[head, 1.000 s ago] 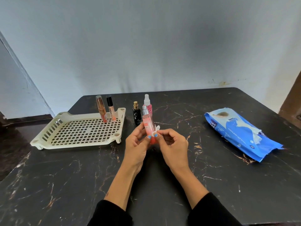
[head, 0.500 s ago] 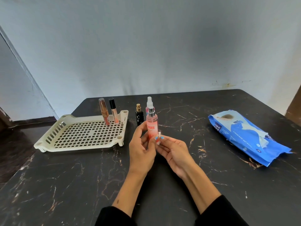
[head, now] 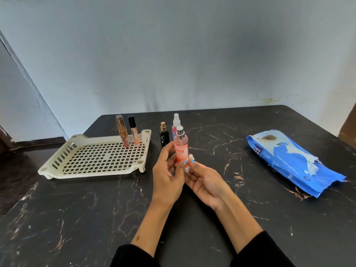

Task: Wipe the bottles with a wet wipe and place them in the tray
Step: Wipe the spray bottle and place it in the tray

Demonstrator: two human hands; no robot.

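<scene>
Bottle (head: 181,149) upright in left grip (head: 169,176), wipe (head: 189,162) btwn bottle & right grip (head: 207,182).

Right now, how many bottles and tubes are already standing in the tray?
2. The rose-gold tube and the black-capped gloss tube stand side by side at the far right corner of the tray. Three more bottles remain outside it.

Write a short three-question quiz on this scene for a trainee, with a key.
1. True or false: the tray holds two upright tubes.
2. Which hand grips the pink spray bottle? A left hand B right hand
3. Fill in: the blue wipes pack lies on the ____ side of the table.

Key: 1 true; 2 A; 3 right.
</scene>
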